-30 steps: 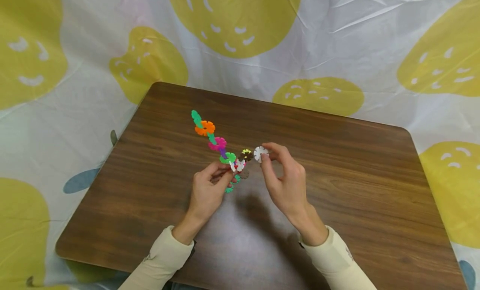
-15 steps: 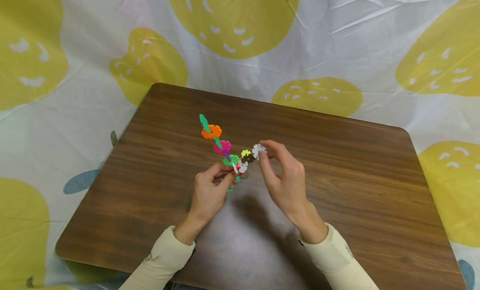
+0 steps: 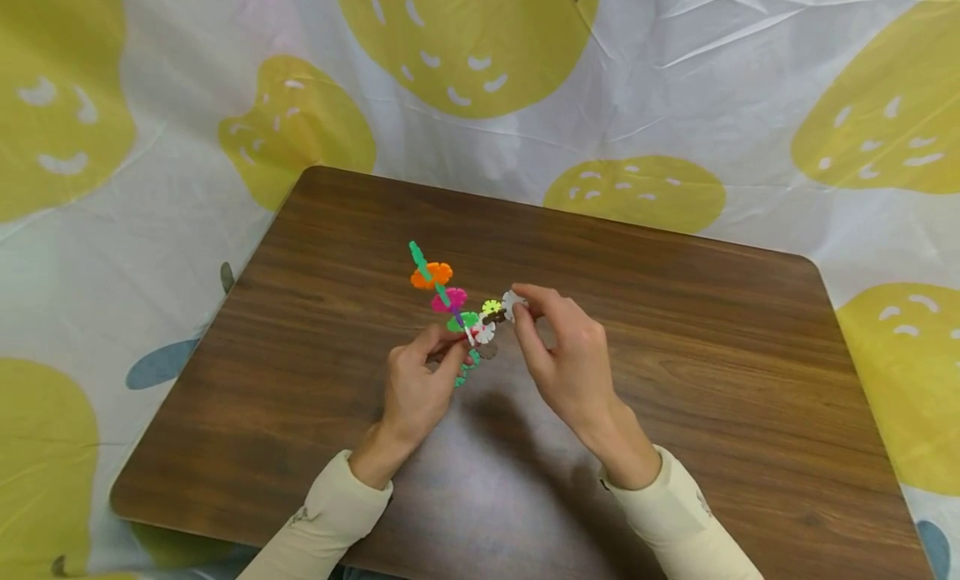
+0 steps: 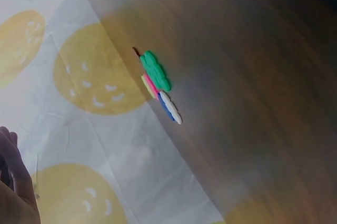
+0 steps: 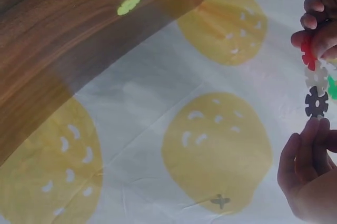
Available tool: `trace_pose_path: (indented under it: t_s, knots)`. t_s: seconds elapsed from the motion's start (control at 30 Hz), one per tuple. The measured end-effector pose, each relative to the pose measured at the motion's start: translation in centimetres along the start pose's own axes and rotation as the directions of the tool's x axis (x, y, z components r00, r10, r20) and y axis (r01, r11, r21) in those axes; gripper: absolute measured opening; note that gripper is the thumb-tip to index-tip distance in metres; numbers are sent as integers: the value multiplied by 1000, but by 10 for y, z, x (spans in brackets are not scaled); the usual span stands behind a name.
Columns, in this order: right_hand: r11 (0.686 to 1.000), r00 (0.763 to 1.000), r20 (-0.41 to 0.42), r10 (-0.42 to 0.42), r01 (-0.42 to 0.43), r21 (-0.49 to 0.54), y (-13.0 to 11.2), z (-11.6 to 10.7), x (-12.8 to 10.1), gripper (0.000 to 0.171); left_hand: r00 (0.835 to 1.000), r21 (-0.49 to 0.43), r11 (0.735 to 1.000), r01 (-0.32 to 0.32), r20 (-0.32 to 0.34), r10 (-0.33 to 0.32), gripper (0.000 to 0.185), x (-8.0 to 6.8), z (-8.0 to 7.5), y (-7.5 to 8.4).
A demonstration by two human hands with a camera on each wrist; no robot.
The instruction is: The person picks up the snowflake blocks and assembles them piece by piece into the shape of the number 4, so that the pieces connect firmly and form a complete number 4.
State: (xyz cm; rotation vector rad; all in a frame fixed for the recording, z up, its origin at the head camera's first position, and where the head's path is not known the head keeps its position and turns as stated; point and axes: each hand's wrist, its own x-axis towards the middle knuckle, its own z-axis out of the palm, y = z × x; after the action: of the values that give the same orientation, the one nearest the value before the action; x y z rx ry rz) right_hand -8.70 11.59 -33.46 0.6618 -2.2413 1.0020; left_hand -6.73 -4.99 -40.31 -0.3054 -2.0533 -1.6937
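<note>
In the head view my left hand (image 3: 416,380) pinches a branching chain of slotted plastic snowflake discs, held up above the table. In the right wrist view its fingers are on a red disc (image 5: 307,58). One arm runs up and left through a green disc (image 3: 462,322), a pink disc (image 3: 450,300) and an orange disc (image 3: 431,275). Teal discs (image 3: 460,381) hang below the hand. Between thumb and fingers my right hand (image 3: 566,359) pinches a white disc (image 3: 512,305), right at the edge of a dark brown disc (image 3: 492,317). A yellow disc (image 3: 491,307) sits behind that.
A brown wooden table (image 3: 712,372) with rounded corners lies below both hands. Behind and around it hangs a white cloth (image 3: 480,138) with yellow fruit prints. In the left wrist view a row of discs, one of them green (image 4: 155,71), overlaps the tabletop.
The chain's upper arm has swung right and toward me. The white disc in my right hand has moved slightly left against the dark brown disc, which now shows more edge-on.
</note>
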Motion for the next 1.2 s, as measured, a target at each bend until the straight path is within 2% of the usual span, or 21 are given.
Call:
trace_pose_path:
  t_s: [0.17, 0.33, 0.47, 0.67, 0.73, 0.83, 0.97, 1.07, 1.2]
  knots:
    - [999, 999, 30, -25, 26, -22, -3, 0, 4, 19, 1000, -43, 999, -17, 14, 18, 4, -3, 1, -3]
    - [999, 997, 66, -40, 42, -33, -6, -2, 5, 19, 1000, -83, 996, 12, 0, -12, 5, -2, 1, -1]
    - [999, 998, 50, -38, 40, -33, -8, -2, 5, 19, 999, -111, 993, 32, 9, -31, 5, 1, 0, 2]
    - [1000, 999, 40, -9, 10, -13, -6, -2, 5, 19, 997, -127, 990, 68, 45, -63, 6, 6, -5, 23]
    - [1000, 1000, 30, 8, -8, 11, -5, -1, 6, 19, 994, -138, 985, 99, 61, -91, 7, 7, -7, 29]
    - [998, 1000, 15, 26, -27, 49, -4, -1, 6, 19, 982, -176, 969, 174, 101, -158, 17, 9, -8, 32]
    - [998, 1000, 8, 24, -25, 64, -5, 1, 7, 19, 960, -267, 927, 264, 167, -225, 37, 11, -9, 31]
    - [999, 1000, 16, 24, -25, 40, -6, 2, 8, 19, 950, -288, 916, 281, 218, -223, 47, 12, -9, 30]
    - [999, 999, 36, 31, -31, 6, -8, 4, 7, 19, 938, -254, 927, 276, 281, -202, 48, 12, -10, 31]
